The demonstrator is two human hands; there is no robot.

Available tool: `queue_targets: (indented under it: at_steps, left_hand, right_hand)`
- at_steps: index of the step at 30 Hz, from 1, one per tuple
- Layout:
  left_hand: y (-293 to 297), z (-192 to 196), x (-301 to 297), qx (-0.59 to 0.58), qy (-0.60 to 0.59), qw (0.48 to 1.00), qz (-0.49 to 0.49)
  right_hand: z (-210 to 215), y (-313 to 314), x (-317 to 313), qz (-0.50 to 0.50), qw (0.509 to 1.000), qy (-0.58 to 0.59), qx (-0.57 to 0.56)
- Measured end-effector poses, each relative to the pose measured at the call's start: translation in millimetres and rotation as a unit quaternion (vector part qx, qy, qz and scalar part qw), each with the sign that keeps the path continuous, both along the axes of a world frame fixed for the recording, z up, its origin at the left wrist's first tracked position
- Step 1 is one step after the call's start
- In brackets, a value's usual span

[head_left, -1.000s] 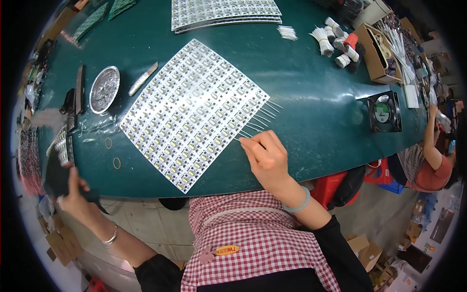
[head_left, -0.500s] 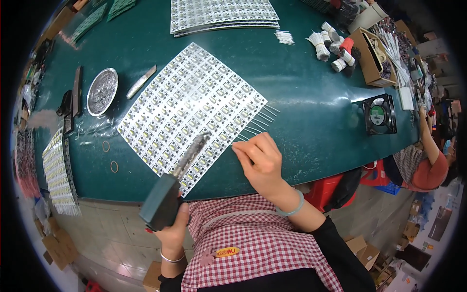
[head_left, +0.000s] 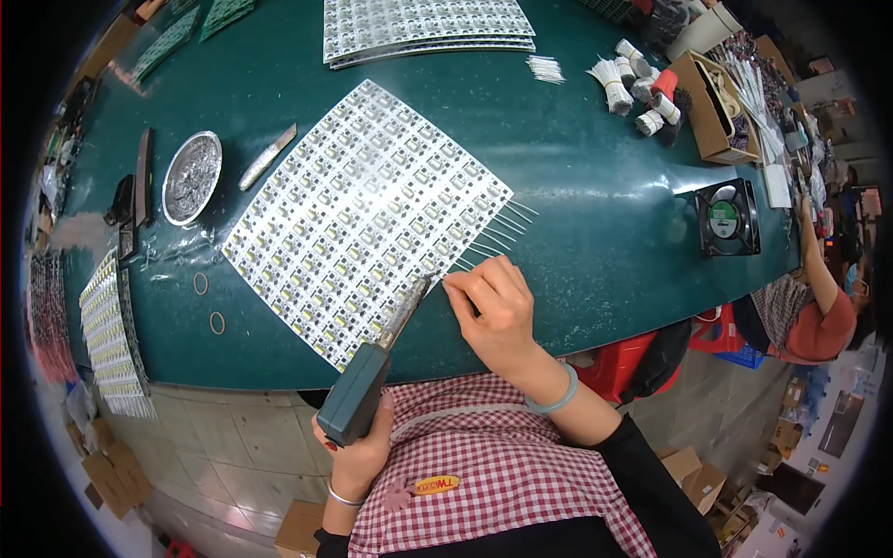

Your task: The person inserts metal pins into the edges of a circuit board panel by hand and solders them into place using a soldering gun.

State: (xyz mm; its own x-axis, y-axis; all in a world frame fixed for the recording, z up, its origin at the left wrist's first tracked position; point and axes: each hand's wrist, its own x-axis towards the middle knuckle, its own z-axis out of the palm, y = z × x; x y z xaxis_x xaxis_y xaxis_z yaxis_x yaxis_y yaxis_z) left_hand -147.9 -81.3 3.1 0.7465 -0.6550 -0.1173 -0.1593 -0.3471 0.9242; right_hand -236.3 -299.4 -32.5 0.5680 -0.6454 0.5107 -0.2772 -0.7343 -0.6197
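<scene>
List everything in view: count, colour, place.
circuit sheet: 1, white, table centre
wires: several, white, sheet's right edge
gun-shaped tool: 1, dark grey, tip near wires
table: 1, green, beneath sheet
sheet stack: 1, white, top
wire pile: 1, white, beside stack
bundles: several, mostly white, upper right
open box: 1, brown, beside bundles
fan: 1, black, right
bowl: 1, silvery, left
blade tool: 1, pale, beside bowl
rubber bands: 2, tan, below bowl
side sheets: several, white, far left
stools: 2, red, lower right
rim clutter: uncountable, mixed, edges
co-worker: 1, red top, right
apron: 1, red check, bottom
left hand: 1, bare, holding tool
right hand: 1, bare, at wires
</scene>
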Motion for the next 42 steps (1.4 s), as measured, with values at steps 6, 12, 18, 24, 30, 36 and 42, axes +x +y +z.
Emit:
queue_targets:
  at_steps: [6,12,18,24,30,36,42]
  left_hand:
    - [-9,9,1,0.006,0.008,1.0,0.004]
    - [-13,13,2,0.03,-0.027,0.999,-0.005]
    - [1,-3,-1,0.026,-0.061,0.998,-0.009]
    - [16,-11,-8,-0.017,0.048,0.998,0.04]
    - [9,-3,-7,-0.009,0.005,1.0,0.023]
    - [9,0,-8,0.002,0.019,1.0,0.014]
    - [8,2,-6,-0.012,0.019,0.999,0.036]
  right_hand:
    - [1,0,0,-0.001,1.0,0.003,-0.004]
    - [-1,0,0,-0.003,1.0,0.001,-0.009]
    - [-2,-1,2,-0.004,1.0,0.0,-0.011]
    - [0,0,1,-0.005,1.0,0.0,-0.015]
    - [-3,1,1,-0.008,1.0,-0.001,-0.016]
    - [3,-1,-7,0.002,1.0,-0.006,0.0]
    - [24,-17,-45,0.008,0.999,0.007,0.047]
